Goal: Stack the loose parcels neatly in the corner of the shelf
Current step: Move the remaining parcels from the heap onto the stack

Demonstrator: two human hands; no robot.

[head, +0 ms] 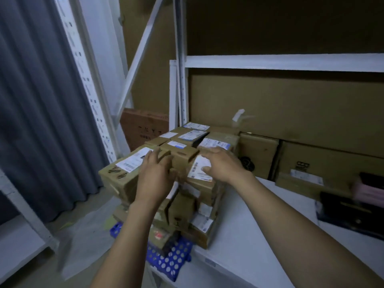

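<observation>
Left grip (153, 179) and right grip (220, 167) apart, flat on top parcel (181, 161). Left box (122, 175) seems to overhang shelf (259, 225); a shove may topple it.

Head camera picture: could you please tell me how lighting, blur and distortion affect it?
Head view: dim, bluish light, with the upper shelf bay in deep shadow. Head view: the left hand, right hand and small parcel between them are softly blurred, and the shipping label is unreadable. Head view: the wide lens bends the white upright at left.
</observation>
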